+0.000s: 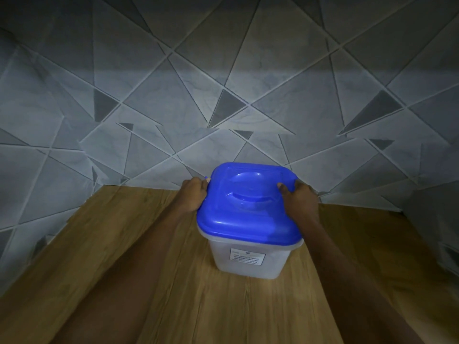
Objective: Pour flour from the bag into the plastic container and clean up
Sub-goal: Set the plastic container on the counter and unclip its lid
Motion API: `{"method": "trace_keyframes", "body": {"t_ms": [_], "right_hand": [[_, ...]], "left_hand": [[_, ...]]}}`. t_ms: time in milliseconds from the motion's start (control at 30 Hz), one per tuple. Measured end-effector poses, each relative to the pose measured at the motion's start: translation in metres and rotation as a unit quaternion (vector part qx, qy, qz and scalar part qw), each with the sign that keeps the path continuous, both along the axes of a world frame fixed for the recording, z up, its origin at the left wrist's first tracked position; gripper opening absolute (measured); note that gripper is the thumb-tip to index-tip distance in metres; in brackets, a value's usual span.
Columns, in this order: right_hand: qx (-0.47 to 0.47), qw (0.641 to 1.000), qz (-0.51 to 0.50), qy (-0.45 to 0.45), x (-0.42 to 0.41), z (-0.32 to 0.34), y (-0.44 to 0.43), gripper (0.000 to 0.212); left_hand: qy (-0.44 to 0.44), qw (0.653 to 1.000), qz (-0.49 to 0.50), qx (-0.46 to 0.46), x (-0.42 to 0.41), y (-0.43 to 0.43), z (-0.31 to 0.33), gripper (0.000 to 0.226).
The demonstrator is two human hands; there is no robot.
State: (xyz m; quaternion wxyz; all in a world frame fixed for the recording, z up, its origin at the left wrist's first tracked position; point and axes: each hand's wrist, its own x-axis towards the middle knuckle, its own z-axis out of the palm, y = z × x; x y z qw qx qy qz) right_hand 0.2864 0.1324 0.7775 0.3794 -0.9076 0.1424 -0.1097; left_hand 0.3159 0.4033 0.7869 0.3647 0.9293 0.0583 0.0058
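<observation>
A translucent plastic container [248, 261] with a white label on its front stands on the wooden counter [124, 269]. A blue lid [248, 207] with a recessed handle covers it. My left hand [193, 196] grips the lid's left edge, fingers curled over the far corner. My right hand [299, 198] grips the lid's right edge, thumb resting on top. No flour bag is in view.
A wall of grey tiles with a triangle pattern [223, 95] rises right behind the container and wraps around on the left and right. The wooden surface stretches toward me between my forearms.
</observation>
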Motion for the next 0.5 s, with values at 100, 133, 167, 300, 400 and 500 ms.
{"method": "trace_keyframes", "body": {"t_ms": [100,133,167,300,400,500], "right_hand": [[-0.001,1.000,0.000,0.006,0.0005,0.0031,0.0006,0.061],[-0.001,1.000,0.000,0.006,0.0009,0.0033,0.0004,0.061],[0.001,1.000,0.001,0.005,0.0006,0.0039,0.0004,0.062],[-0.002,1.000,0.001,0.005,-0.0002,0.0044,0.0028,0.060],[-0.007,1.000,0.003,0.006,-0.0032,0.0075,0.0052,0.062],[-0.007,1.000,0.002,0.006,-0.0052,0.0100,0.0064,0.061]], "left_hand": [[0.001,1.000,-0.007,0.001,0.0016,0.0054,0.0007,0.055],[-0.004,1.000,-0.011,0.001,0.0011,0.0063,0.0011,0.056],[-0.008,1.000,-0.011,0.003,0.0008,0.0062,0.0022,0.056],[0.000,1.000,0.002,-0.001,0.0021,0.0083,0.0023,0.053],[-0.001,1.000,0.003,-0.017,0.0029,0.0072,0.0044,0.048],[-0.005,0.999,0.017,-0.041,0.0025,0.0077,0.0061,0.039]]}}
